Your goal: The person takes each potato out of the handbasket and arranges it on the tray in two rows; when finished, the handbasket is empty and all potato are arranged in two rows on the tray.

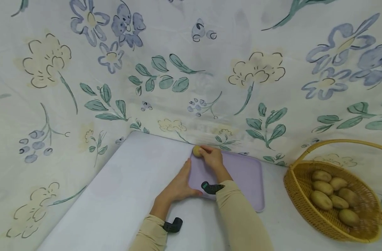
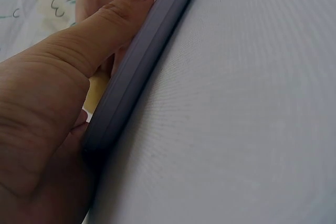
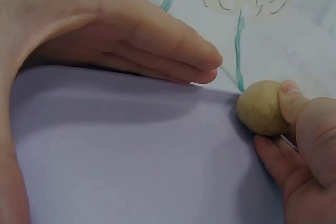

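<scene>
Since the potato is at the far-left corner of the tray, your right hand pinches it there. Your left hand, fingers straight, braces the tray's left edge, probably against sliding. Basket sits right.

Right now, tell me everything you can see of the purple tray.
It is a shallow, pale purple tray, rectangular with rounded corners and a low raised rim; it looks like plastic. It lies on the white tabletop, close to the patterned backdrop and left of the basket. The left hand touches its left and near edges; the right hand holds a potato at the far left corner.
</scene>
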The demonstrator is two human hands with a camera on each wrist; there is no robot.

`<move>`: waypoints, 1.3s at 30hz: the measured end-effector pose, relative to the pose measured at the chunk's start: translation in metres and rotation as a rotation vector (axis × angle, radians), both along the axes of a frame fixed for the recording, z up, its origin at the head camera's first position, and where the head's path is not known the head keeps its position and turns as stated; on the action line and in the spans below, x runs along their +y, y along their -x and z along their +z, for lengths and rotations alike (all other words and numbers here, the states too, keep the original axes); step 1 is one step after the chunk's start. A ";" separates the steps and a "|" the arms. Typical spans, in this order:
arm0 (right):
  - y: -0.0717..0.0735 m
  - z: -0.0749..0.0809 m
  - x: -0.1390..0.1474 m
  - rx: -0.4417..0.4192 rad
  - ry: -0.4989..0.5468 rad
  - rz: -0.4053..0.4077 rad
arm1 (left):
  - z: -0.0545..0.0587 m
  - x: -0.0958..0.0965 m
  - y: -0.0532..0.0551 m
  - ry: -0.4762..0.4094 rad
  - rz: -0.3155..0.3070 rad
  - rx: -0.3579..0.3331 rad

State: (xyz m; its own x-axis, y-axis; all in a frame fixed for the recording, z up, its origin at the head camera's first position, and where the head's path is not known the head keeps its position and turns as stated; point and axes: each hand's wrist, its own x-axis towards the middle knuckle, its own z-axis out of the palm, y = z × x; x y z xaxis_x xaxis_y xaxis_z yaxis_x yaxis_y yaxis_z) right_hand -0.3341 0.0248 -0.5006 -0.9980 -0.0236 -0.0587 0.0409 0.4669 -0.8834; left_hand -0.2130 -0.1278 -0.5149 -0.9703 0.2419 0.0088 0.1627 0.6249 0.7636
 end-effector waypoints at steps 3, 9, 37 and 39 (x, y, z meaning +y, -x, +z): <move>0.000 0.000 -0.002 0.009 0.003 -0.016 | 0.001 0.000 0.000 0.004 0.002 -0.005; -0.002 0.001 -0.008 0.003 0.023 -0.023 | 0.000 -0.002 -0.001 0.018 0.016 -0.005; -0.011 0.005 -0.008 -0.020 0.040 -0.153 | 0.001 0.000 0.000 0.011 0.008 -0.002; -0.013 0.006 -0.009 -0.016 0.041 -0.163 | 0.002 0.000 0.000 0.016 0.005 0.000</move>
